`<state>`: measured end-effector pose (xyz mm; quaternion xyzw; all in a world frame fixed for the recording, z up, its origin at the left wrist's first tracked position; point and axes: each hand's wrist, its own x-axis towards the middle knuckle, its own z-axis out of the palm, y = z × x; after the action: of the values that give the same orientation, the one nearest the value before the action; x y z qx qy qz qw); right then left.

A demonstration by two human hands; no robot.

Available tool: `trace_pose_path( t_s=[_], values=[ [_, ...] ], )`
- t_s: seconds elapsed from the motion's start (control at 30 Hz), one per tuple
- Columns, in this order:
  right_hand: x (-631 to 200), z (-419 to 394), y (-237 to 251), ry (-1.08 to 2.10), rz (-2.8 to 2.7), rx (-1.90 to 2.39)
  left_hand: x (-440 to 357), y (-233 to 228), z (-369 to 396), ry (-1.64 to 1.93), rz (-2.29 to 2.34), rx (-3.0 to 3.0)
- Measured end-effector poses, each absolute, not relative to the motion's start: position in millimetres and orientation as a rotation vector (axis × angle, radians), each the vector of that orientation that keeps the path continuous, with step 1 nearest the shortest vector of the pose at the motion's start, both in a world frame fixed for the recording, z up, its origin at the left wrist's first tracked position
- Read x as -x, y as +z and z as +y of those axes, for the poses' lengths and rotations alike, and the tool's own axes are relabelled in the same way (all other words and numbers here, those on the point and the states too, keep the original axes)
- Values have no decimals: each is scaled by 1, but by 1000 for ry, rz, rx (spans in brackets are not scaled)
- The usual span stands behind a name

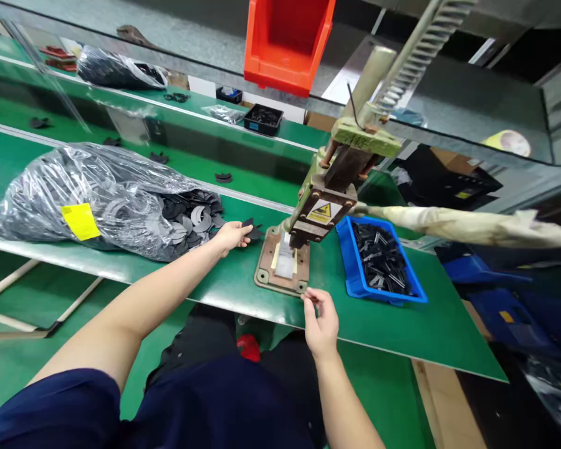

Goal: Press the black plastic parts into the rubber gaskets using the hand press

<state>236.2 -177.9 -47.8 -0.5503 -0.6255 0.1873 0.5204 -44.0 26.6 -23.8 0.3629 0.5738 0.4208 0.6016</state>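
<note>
My left hand [232, 236] reaches over the green table and holds a flat black curved part [251, 228] just left of the hand press. My right hand [320, 318] sits at the near edge of the press base [268, 279], fingertips pinched on a small thin dark piece [311, 298]. The hand press [328, 206] stands between my hands, with a yellow warning label and a long cloth-wrapped lever [472, 226] pointing right. A clear plastic bag [93, 199] of black curved parts lies open at the left, parts spilling toward my left hand.
A blue tray [355, 274] of small black pieces sits right of the press. An orange bin [286, 43] hangs on the shelf above. Behind is a green conveyor [191, 163] with scattered black parts, another bag [116, 70] and a black tray [263, 118]. The table ends at the right.
</note>
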Motion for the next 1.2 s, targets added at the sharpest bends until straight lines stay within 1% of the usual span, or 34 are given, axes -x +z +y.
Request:
trace_pose_path(
  t_s=[0.07, 0.2, 0.33, 0.43, 0.57, 0.7, 0.8, 0.97, 1.2],
  values=[
    [-243, -183, -52, 450, -1485, 1355, 37, -27, 71, 978, 1380, -780],
    [-247, -191, -51, 433, -1492, 1406, 9, -16, 149, 1034, 1356, -790],
    [-257, -195, -44, 391, -1514, 1451, -11, -18, 182, 1037, 1290, -833],
    [-279, -191, -34, 326, -1520, 1491, -14, -37, 169, 1040, 1279, -899],
    [-330, -167, -10, 167, -1478, 1598, -2, -61, 127, 1071, 1214, -1025],
    [-389, -134, 20, -42, -1411, 1794, 19, -78, 80, 1076, 1103, -1192],
    [-422, -108, 32, -113, -1440, 1962, 32, -88, 48, 1026, 1067, -1264],
    [-439, -61, 32, -112, -1640, 2111, 35, -94, 14, 984, 1079, -1360],
    [-443, -18, 31, -155, -1809, 2268, 29, -90, 8, 995, 1106, -1436]
  ],
)
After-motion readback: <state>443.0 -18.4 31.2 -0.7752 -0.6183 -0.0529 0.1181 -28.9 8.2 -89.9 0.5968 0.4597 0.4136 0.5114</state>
